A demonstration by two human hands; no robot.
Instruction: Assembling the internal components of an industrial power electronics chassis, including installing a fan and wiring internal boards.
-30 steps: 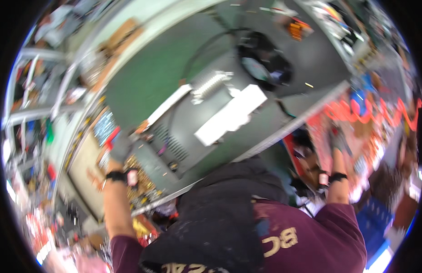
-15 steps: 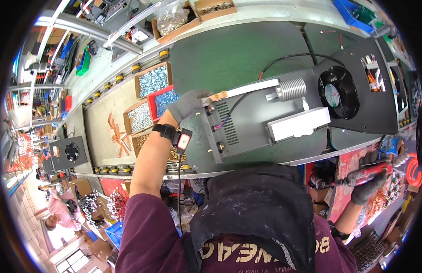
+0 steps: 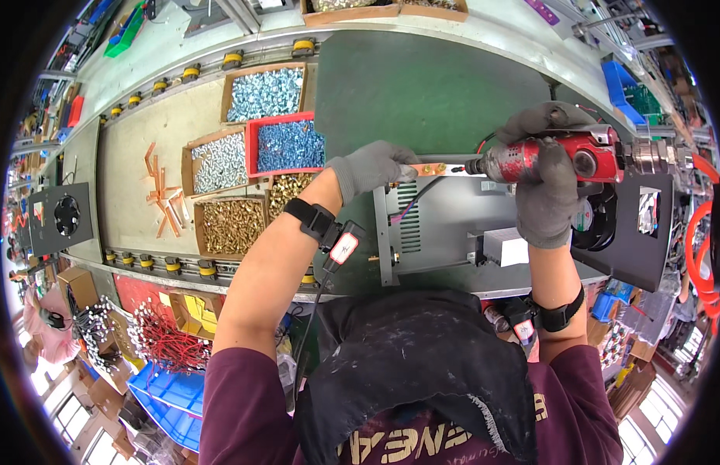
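Observation:
My left hand [image 3: 375,167], in a grey glove, pinches the end of a flat copper bar [image 3: 420,170] with brass bolts in it. The bar lies over the left end of a dark metal panel [image 3: 445,225] with slots. My right hand [image 3: 547,194], also gloved, is wrapped round a red power screwdriver [image 3: 596,151]. The tool lies level, its dark tip pointing left close to the bolts; whether it touches them I cannot tell. Below the tool sits a white block [image 3: 505,246]. A black fan [image 3: 596,221] is partly hidden behind my right hand.
Left of the panel stand a red bin of blue-tinted fasteners [image 3: 251,147] and cardboard boxes of silver screws [image 3: 219,163] and brass bolts [image 3: 232,225]. Loose copper strips [image 3: 167,205] lie farther left. An orange hose [image 3: 689,248] curls at the right. Rollers [image 3: 191,72] line the bench edges.
My right hand has brought the red power screwdriver from the lower right up over the panel, close to the copper bar. My left hand stays on the bar. The view has shifted.

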